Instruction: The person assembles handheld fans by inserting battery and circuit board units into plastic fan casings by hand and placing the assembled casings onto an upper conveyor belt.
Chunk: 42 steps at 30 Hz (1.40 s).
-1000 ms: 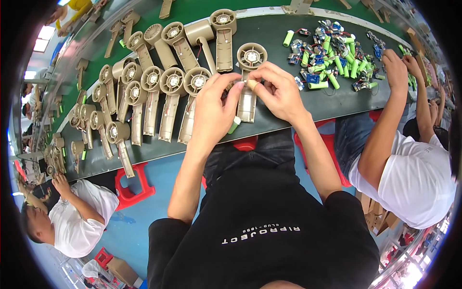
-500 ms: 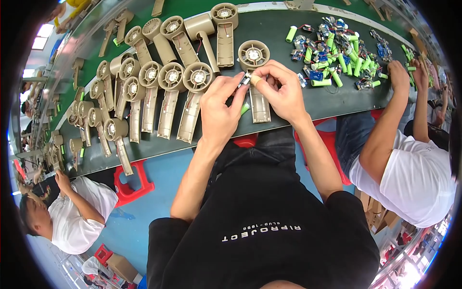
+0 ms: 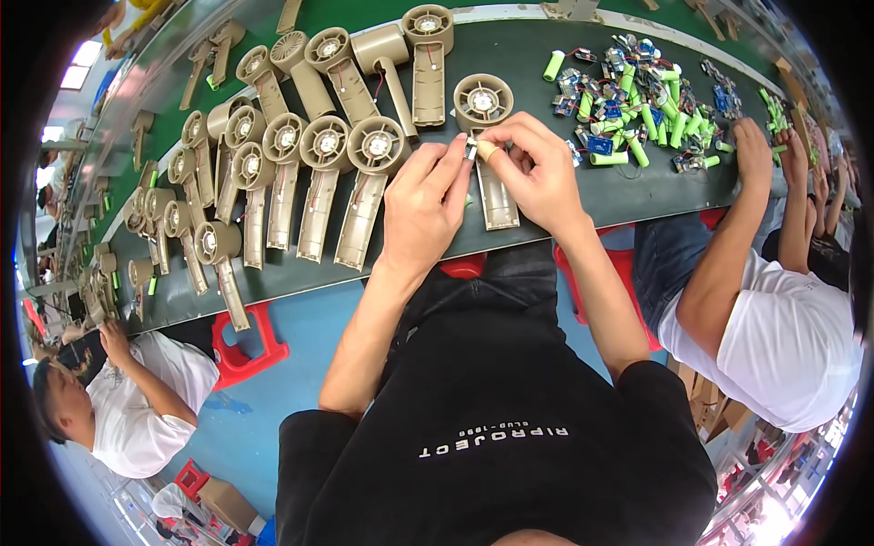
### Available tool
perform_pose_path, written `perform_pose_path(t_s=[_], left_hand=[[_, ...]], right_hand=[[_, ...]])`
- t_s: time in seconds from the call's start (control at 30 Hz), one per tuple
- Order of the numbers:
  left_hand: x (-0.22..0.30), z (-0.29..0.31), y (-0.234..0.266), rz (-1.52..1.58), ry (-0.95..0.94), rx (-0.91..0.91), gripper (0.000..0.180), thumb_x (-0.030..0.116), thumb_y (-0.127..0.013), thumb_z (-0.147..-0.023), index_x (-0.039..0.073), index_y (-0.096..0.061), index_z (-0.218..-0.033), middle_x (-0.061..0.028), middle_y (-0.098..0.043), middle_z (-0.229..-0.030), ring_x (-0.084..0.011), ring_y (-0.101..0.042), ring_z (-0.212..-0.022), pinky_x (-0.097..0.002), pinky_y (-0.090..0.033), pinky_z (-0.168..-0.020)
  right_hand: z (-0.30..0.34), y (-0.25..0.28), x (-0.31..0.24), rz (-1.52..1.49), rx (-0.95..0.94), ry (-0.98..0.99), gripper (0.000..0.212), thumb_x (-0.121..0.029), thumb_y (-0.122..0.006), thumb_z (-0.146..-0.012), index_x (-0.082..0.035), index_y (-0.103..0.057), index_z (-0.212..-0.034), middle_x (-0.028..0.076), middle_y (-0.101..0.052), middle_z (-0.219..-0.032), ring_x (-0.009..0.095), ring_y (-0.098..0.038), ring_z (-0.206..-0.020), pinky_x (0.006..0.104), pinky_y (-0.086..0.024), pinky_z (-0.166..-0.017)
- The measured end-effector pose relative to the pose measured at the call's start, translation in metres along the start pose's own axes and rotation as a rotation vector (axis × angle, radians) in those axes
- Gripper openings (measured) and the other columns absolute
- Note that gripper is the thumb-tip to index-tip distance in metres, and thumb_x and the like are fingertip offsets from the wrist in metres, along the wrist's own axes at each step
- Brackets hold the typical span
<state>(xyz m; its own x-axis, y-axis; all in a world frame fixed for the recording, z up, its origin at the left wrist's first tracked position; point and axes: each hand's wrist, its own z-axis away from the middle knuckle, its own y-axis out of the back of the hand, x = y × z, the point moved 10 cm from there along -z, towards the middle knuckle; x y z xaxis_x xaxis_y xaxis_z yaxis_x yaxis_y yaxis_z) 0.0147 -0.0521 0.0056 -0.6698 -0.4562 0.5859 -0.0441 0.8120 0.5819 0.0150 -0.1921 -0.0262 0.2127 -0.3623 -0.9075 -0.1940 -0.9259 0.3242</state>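
Silvery small part (image 3: 471, 149), indistinct between the hands (image 3: 539, 177)

My 2 forearms (image 3: 373, 318) extend forward and converge; my left hand (image 3: 421, 207) and right hand (image 3: 541, 175) nearly meet, fingers (image 3: 437, 166) bent inward, tips pinched close together.

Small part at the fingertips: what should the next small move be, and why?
Probably steady the small part with the left hand while the right hand adjusts it: the left pinches it, the right is close against it, and a fan head lies just beyond.
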Motion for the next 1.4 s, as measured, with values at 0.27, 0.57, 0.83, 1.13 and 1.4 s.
perform_pose_path(t_s=[0.27,0.57,0.83,1.13,1.4], left_hand=[[0.002,-0.003,-0.001,0.012,-0.016,-0.034,0.027,-0.003,-0.068,-0.082,-0.004,-0.066,-0.109,-0.0118,-0.057,-0.082,-0.0283,-0.061,-0.072,-0.0382,-0.050,-0.063],[0.006,-0.012,-0.004,0.053,-0.090,-0.170,0.027,-0.005,-0.066,-0.081,-0.005,-0.066,-0.108,-0.0134,-0.054,-0.079,-0.0300,-0.058,-0.071,-0.0390,-0.048,-0.063],[-0.013,-0.004,0.004,0.173,0.151,-0.085,0.020,0.003,-0.065,-0.088,-0.004,-0.064,-0.107,-0.0174,-0.062,-0.085,-0.0360,-0.062,-0.073,-0.0421,-0.050,-0.065],[-0.063,-0.105,0.013,0.814,0.597,-0.120,0.023,0.013,-0.054,-0.098,-0.005,-0.058,-0.111,-0.0077,-0.062,-0.066,-0.0168,-0.062,-0.052,-0.0301,-0.049,-0.053],[-0.266,-0.232,0.047,0.409,0.780,-0.041,0.033,0.018,-0.064,-0.089,-0.005,-0.065,-0.112,-0.0106,-0.070,-0.074,-0.0175,-0.071,-0.067,-0.0322,-0.054,-0.062]], right_hand=[[0.009,-0.001,-0.040,0.386,0.136,0.412,0.011,0.002,-0.068,-0.081,0.000,-0.066,-0.091,0.009,-0.065,-0.087,0.022,-0.066,-0.068,0.0319,-0.052,-0.058],[0.013,0.002,-0.043,0.368,0.147,0.470,0.014,0.003,-0.069,-0.079,0.000,-0.065,-0.091,0.011,-0.065,-0.087,0.028,-0.066,-0.071,0.0335,-0.052,-0.059],[0.025,0.005,-0.033,0.442,0.251,0.120,0.040,-0.009,-0.074,-0.084,-0.004,-0.058,-0.121,0.008,-0.061,-0.089,0.014,-0.052,-0.058,0.0269,-0.044,-0.053],[-0.074,0.026,-0.033,-0.051,0.136,-0.106,0.045,-0.001,-0.063,-0.090,-0.006,-0.049,-0.132,0.001,-0.062,-0.086,0.006,-0.058,-0.072,0.0203,-0.046,-0.063],[-0.311,-0.092,0.022,0.265,-0.087,-0.018,0.046,-0.020,-0.066,-0.084,-0.005,-0.054,-0.125,0.017,-0.071,-0.093,0.034,-0.069,-0.092,0.0415,-0.051,-0.083]])
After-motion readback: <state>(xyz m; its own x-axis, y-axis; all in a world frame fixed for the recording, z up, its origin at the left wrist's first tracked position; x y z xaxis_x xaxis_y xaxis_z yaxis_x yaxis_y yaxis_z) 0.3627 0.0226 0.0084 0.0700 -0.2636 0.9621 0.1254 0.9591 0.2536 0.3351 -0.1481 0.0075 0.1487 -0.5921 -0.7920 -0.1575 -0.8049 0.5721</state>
